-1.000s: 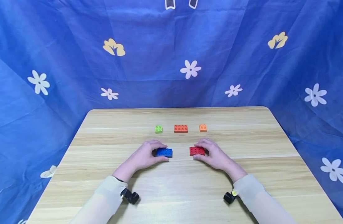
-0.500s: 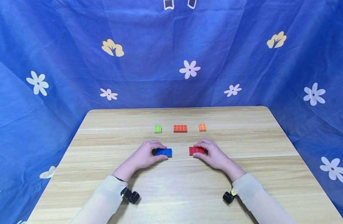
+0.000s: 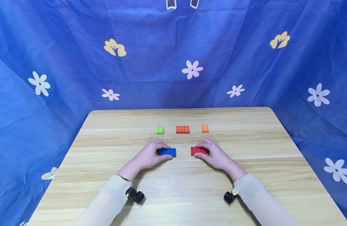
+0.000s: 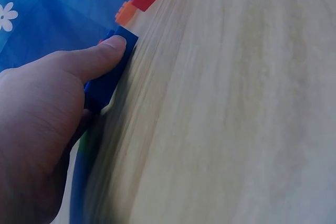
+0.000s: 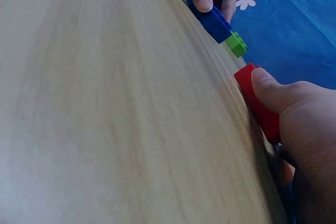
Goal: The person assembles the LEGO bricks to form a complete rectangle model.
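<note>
My left hand (image 3: 151,154) pinches a blue toy building brick (image 3: 168,152) between thumb and fingers, the thumb along its near side. Across a short gap to the right, my right hand (image 3: 217,155) holds a red building brick (image 3: 198,151) by its long sides in the same way. Both bricks have their studs up and their free ends face each other, apart. In the left wrist view the thumb presses the side of the blue brick (image 4: 107,82); in the right wrist view another thumb presses the red brick (image 5: 261,108). Whether either brick touches the table, I cannot tell.
Behind the hands, a small green brick (image 3: 160,130), an orange-red brick (image 3: 182,129) and a small orange brick (image 3: 205,128) stand in a spaced row. The wooden table (image 3: 184,194) ends at a blue flowered cloth (image 3: 151,69) behind and at both sides.
Over the last half second the left hand has shifted slightly right and away with the blue brick. The red brick has moved slightly away and left with the right hand. The gap has narrowed.
</note>
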Available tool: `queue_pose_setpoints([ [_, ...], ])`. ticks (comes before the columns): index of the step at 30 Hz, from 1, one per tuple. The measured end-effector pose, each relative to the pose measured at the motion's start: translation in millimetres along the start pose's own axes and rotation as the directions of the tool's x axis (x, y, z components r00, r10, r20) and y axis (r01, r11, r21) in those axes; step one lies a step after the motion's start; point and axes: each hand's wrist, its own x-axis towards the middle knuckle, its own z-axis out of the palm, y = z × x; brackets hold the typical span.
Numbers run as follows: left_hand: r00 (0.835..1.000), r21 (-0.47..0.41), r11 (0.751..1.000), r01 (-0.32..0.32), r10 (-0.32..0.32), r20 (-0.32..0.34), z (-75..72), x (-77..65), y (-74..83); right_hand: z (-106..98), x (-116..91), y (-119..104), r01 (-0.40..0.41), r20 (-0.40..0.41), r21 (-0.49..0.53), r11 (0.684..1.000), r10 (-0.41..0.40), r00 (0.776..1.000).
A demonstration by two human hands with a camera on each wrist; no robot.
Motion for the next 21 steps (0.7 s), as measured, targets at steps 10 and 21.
queue_pose_setpoints([
  [10,1.000,-0.002,1.000,0.002,-0.002,0.009,5.9,10.8,8.4,2.6,6.0,-2.2,-0.008,0.009,0.001,1.000,0.008,1.000],
  [21,0.999,0.005,0.999,-0.043,0.043,-0.004,13.5,18.1,10.8,5.9,11.0,-3.1,-0.023,0.034,0.004,1.000,0.023,0.999],
])
